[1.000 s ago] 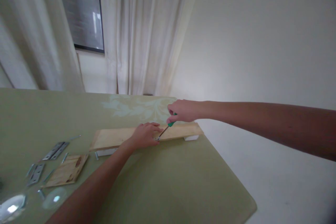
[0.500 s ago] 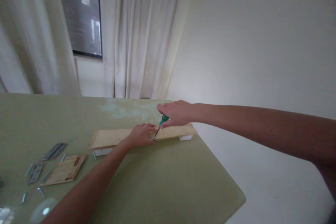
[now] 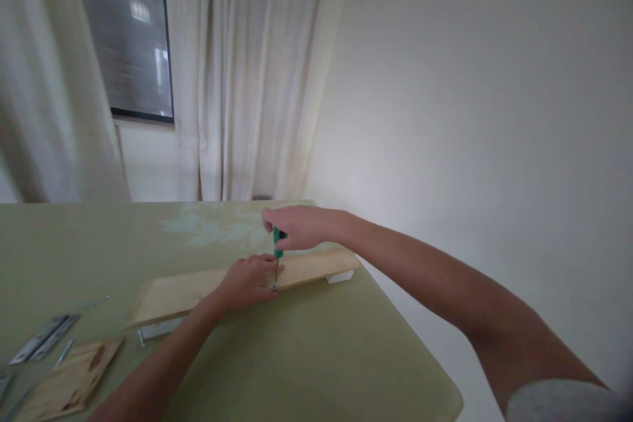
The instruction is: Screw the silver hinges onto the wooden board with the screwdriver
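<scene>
My right hand (image 3: 304,227) is closed around the green handle of a screwdriver (image 3: 277,241). The shaft points almost straight down, its tip at a small shiny metal piece (image 3: 273,287) on the front edge of a long wooden board (image 3: 173,293). Across this board lies my left hand (image 3: 247,282), gripping it with the fingers over the top and the thumb at the front edge beside the tip. White blocks (image 3: 339,277) show beneath both ends of the board. Part of the board is hidden by my left hand and forearm.
At lower left lie grey metal hinges (image 3: 43,337), several screws (image 3: 65,351) and a smaller wooden piece (image 3: 72,379). The green tabletop (image 3: 316,356) ends on the right near a white wall (image 3: 469,112). Curtains (image 3: 247,79) and a window (image 3: 126,26) stand behind.
The screwdriver has gone from slanted to nearly upright as my right hand turned and shifted left. The whole view has swung a little, moving the table things left and down.
</scene>
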`<state>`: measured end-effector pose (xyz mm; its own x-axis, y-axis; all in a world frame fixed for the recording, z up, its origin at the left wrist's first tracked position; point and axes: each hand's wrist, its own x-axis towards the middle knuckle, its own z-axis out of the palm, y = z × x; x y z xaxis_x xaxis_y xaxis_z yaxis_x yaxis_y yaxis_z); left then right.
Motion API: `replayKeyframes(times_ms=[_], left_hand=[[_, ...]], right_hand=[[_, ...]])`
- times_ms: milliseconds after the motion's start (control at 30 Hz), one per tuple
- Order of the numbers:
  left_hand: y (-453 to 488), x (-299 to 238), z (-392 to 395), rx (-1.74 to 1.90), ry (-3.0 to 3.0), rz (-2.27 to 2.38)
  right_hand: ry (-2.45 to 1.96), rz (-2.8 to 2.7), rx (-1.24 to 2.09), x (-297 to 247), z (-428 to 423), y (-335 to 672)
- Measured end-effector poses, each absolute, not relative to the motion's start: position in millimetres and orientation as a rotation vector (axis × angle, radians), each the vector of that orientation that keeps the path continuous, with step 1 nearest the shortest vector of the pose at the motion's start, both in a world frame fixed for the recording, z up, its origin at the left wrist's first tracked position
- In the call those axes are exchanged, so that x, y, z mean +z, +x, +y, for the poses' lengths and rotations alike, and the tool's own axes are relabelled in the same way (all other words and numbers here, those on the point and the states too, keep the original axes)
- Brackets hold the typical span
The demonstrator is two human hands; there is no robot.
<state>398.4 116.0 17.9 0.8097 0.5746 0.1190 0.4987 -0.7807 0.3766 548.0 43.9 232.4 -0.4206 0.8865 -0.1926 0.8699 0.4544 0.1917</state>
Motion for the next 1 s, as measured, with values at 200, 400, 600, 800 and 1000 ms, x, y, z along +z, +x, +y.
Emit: replayKeyframes(times_ms=[200,400,600,800,1000], left_hand=[[398.3,16.2,109.7,0.307,2.64,0.84],[399.6,15.2,104.0,0.323,2.599,0.789],[398.2,18.0,107.9,0.369,2.613,0.74],[396.6,28.3,113.2,0.346,2.615,0.773],[396.1,31.2,116.7,0.328,2.636,0.793]], right_hand=[[1.439,2.545,0.161,218.7,37.3,547.6],[1.762,2.602,-0.146,196.2,7.5,553.0],[2.034,2.888,-0.502,162.8,-8.2,567.9],[2.437,2.973,-0.14,127.3,-4.7,566.8],[2.126,3.25,-0.521,126.7,11.0,580.9]])
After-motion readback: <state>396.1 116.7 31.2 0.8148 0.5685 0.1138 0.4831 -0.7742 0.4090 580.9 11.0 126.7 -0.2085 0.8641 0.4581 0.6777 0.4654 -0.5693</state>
